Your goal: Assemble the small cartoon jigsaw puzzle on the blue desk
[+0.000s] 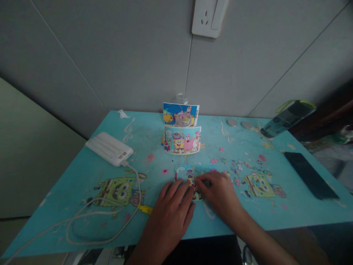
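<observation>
A partly assembled jigsaw puzzle [180, 170] lies on the table near its front edge, largely covered by my hands. My left hand [173, 204] rests over its lower left part, fingers stretched out and laid flat. From the right, my right hand [217, 189] reaches onto the middle of the puzzle with thumb and forefinger pinched together. Whatever is between those fingertips is too small to make out. Loose puzzle pieces [238, 167] are scattered to the right of the puzzle. Behind it stands a picture card [182, 140] with cartoon figures.
A second card [168, 112] and a clear plastic holder [183, 118] stand behind the first. At left lies a white power bank [109, 148] with a looping cable [96, 243]. A bottle [286, 119], a dark flat object [310, 175] and two round discs [232, 122] are at right.
</observation>
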{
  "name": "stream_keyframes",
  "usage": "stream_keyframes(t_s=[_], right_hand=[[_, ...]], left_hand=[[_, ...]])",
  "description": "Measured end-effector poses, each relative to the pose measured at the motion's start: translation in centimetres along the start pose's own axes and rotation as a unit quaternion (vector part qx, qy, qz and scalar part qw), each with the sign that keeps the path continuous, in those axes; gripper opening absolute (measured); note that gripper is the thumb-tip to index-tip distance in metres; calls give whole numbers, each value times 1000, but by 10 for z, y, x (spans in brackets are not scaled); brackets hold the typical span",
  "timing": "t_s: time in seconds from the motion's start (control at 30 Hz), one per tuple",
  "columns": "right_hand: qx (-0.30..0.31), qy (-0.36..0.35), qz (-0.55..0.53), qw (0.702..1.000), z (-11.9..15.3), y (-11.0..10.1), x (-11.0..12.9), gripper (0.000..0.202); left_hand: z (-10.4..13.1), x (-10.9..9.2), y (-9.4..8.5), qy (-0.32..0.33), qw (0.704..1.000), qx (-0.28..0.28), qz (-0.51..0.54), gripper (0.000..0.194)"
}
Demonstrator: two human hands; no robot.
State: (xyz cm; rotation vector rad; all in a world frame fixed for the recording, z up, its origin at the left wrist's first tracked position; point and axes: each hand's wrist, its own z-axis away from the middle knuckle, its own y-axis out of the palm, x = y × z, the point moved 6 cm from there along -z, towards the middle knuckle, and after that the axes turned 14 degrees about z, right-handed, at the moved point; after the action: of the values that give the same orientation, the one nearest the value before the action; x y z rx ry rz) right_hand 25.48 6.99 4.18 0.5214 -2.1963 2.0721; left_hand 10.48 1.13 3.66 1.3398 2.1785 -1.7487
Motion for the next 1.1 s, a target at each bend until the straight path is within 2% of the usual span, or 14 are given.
stream_keyframes(t_s=[0.13,0.3,0.43,0.6,0.73,0.83,0.93,1.1], right_hand=[[4,6,24,1000,-1,3,0,13],[-15,-20,16,1000,1,4,5,12],[-55,-60,-15,997,15,-7,5,13],[-109,-72,-15,991,45,-25,-23,13],[-143,-76,17,987,63,-29,-51,10],[-160,-91,30,982,69,-28,-61,10],[-162,-104,39,980,71,-26,-59,11],[-104,-111,62,986,66,-19,-49,15]], left_hand=[[-1,-1,-1,-1,1000,3,5,37],[0,0,0,-4,1000,7,4,39],[1,1,1,-3,1000,9,-2,40],[2,2,2,2,1000,9,-5,39],[2,2,3,11,1000,9,-9,39],[2,2,3,17,1000,4,-12,39],[2,2,3,19,1000,-1,-16,38],[4,4,7,31,999,3,-29,39]])
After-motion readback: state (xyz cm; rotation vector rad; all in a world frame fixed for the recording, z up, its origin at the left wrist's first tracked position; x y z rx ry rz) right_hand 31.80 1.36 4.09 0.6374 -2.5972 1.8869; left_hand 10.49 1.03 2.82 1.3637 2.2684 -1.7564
